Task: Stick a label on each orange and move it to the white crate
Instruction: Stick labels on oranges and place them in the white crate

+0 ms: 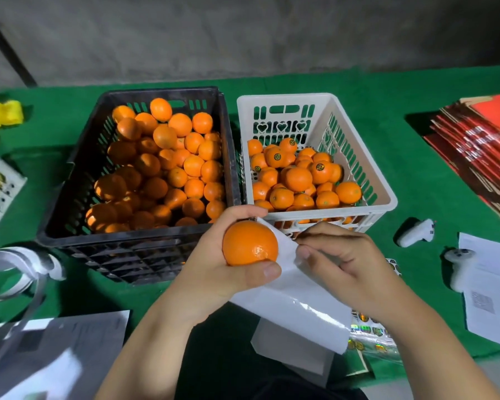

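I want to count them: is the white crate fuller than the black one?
No, the black crate holds far more oranges than the white crate.

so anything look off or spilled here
Nothing spilled or damaged. All the oranges sit inside the black crate and the white crate. The left hand holds one orange while the right hand pinches the white backing sheet.
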Demonstrator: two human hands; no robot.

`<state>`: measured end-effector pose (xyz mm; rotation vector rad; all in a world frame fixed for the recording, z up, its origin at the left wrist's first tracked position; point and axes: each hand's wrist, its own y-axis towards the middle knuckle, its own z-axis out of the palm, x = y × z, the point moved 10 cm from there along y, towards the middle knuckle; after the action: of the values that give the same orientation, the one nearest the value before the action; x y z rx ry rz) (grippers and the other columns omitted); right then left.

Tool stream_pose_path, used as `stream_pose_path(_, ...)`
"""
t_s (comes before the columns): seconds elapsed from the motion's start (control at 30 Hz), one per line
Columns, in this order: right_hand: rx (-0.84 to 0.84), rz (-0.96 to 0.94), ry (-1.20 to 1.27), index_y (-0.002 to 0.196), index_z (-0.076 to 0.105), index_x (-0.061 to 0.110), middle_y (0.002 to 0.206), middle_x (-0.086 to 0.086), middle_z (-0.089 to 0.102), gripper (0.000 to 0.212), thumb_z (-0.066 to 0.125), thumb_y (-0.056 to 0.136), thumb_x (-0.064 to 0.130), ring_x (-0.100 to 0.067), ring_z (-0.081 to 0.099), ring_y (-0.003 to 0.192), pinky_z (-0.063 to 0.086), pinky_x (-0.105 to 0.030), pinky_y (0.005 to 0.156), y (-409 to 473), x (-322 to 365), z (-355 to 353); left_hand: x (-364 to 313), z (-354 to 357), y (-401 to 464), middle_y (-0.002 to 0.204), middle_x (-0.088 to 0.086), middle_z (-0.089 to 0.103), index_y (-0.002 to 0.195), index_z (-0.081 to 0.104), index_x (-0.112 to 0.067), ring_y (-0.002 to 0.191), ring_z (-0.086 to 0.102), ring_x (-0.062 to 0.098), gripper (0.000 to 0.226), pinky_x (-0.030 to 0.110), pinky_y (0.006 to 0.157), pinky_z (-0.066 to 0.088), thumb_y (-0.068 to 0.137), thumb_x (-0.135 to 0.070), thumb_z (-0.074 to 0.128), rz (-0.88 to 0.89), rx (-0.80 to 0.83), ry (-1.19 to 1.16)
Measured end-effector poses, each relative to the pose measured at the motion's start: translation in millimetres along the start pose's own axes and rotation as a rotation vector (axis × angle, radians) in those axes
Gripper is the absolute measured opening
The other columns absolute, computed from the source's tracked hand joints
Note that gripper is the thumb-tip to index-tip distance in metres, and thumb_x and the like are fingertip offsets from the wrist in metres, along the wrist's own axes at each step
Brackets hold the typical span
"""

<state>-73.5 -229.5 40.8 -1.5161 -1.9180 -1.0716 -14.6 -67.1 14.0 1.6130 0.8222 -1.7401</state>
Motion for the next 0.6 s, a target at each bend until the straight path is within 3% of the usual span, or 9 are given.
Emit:
stream_pose_path(0.17, -0.037, 0.265, 0.291, 0.096, 0.084, 0.024, 0.105, 0.007, 0.072, 0.021, 0.069, 0.101, 0.011, -0.012, 0.068, 0.1, 0.05, -0.023, 0.086, -0.7, -19.5, -2.5, -6.5, -0.2, -3.5, 0.126, -0.023, 0.058, 0.139, 0.052, -0.053, 0.113, 0.067, 0.013, 0.089, 0.029, 0.078, 0.062, 0.06, -0.052, 0.094, 0.04, 0.042, 0.187)
stream_pose_path(0.27, -0.317, 0.367, 0.293, 0.085, 0.081, 0.028, 0.093, -0.006, 0.068, 0.027, 0.068, 0.098, 0.008, -0.01, 0.062, 0.081, 0.045, -0.019, 0.074, -5.2, -25.8, -28.4, -8.2, -2.4, -4.0, 0.126, -0.033, 0.052, 0.142, 0.044, -0.064, 0.112, 0.063, -0.001, 0.098, 0.019, 0.078, 0.059, 0.057, -0.06, 0.093, 0.037, 0.021, 0.245)
stream_pose_path(0.37, -0.546, 0.24, 0.169, 0.094, 0.077, 0.026, 0.082, -0.004, 0.068, 0.016, 0.066, 0.1, 0.017, -0.018, 0.057, 0.072, 0.047, -0.031, 0.066, -9.5, 3.2, -56.0, -8.2, -2.8, -5.0, 0.123, -0.039, 0.049, 0.144, 0.035, -0.071, 0.11, 0.06, -0.009, 0.105, 0.01, 0.076, 0.055, 0.057, -0.061, 0.094, 0.029, -0.011, 0.257)
stream_pose_path(0.5, -0.401, -0.131, -0.084, 0.109, 0.078, 0.016, 0.105, 0.001, 0.074, 0.013, 0.07, 0.1, 0.013, -0.011, 0.069, 0.099, 0.053, -0.026, 0.085, 1.5, 71.7, -28.6, -6.4, 13.0, -3.3, 0.123, -0.033, 0.056, 0.149, 0.033, -0.065, 0.113, 0.067, 0.001, 0.113, 0.022, 0.081, 0.06, 0.06, -0.05, 0.101, 0.028, 0.066, 0.184)
stream_pose_path(0.6, -0.197, -0.167, -0.158, 0.115, 0.079, 0.01, 0.112, -0.004, 0.07, 0.021, 0.071, 0.095, 0.007, -0.018, 0.068, 0.105, 0.056, -0.037, 0.087, 5.3, 77.2, 1.4, -3.2, 19.3, -2.5, 0.128, -0.023, 0.061, 0.151, 0.033, -0.06, 0.116, 0.07, 0.011, 0.118, 0.031, 0.085, 0.062, 0.06, -0.039, 0.104, 0.024, 0.115, 0.128)
